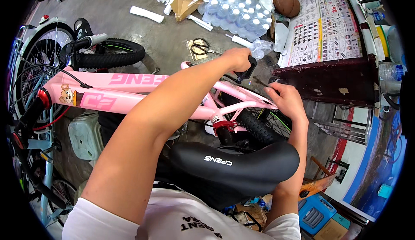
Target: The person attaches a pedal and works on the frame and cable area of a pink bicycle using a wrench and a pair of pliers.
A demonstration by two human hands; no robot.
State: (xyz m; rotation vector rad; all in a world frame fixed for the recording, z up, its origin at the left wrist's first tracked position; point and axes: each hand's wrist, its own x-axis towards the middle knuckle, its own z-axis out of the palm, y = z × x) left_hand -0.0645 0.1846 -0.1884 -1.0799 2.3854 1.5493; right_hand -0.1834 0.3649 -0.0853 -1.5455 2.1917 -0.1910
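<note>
A pink bicycle frame [103, 101] lies across the view, tilted, with its black saddle [242, 168] close to my body. My left arm reaches over the frame, and my left hand [237, 59] is closed around a black pedal [248, 70] on the far side. Near the rear end of the frame, my right hand [286, 101] pinches a thin dark tool [261, 82] that points toward the pedal. The tool's working end is too small to make out. Beneath the frame shows the knobbly rear tyre [257, 125]; the saddle partly covers it.
Scissors [199, 46] lie on the floor beyond the frame. Wrapped water bottles [235, 13] and a basketball [286, 4] sit at the back. A dark red panel [333, 84] stands right, other bicycles crowd the left, and a blue case [317, 214] is lower right.
</note>
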